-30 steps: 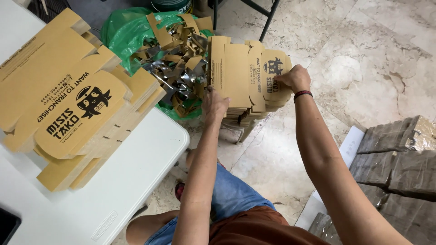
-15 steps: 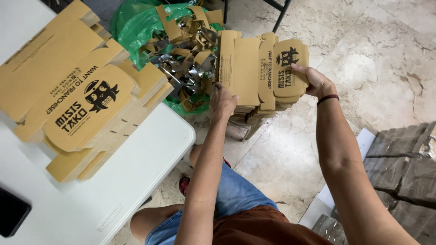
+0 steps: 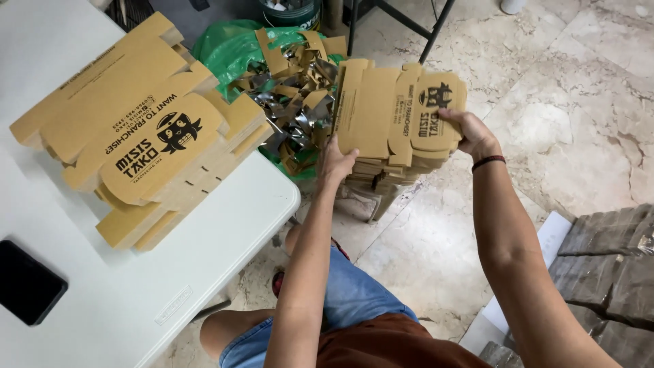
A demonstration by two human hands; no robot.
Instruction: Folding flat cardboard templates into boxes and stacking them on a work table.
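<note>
Both hands are out over the floor, past the table's corner, clamped on the two ends of a stack of flat cardboard box blanks (image 3: pixel 381 116). The left hand (image 3: pixel 335 163) grips the near-left edge of the stack, fingers curled under and thumb against the top sheet. The right hand (image 3: pixel 473 133), a dark band on its wrist, pinches the far-right rounded flap with the printed black emblem, fingers closed over the edge. The stack lies between the two hands, its printed face up, with more brown blanks layered beneath it down toward the marble floor (image 3: pixel 558 102).

Just behind the stack, touching or nearly touching its left end, a green plastic bag (image 3: pixel 228 51) spills cardboard offcuts and shiny silver scraps (image 3: pixel 293 112). To the person's left, on the white folding table (image 3: pixel 204 252), sits another pile of the same brown box blanks (image 3: pixel 146 136), fanned unevenly, well apart from either hand. A black phone (image 3: pixel 27 283) lies flat near the table's front edge. On the right, bundles wrapped in grey-brown film (image 3: pixel 606 266) are stacked on the floor beside the right forearm.
</note>
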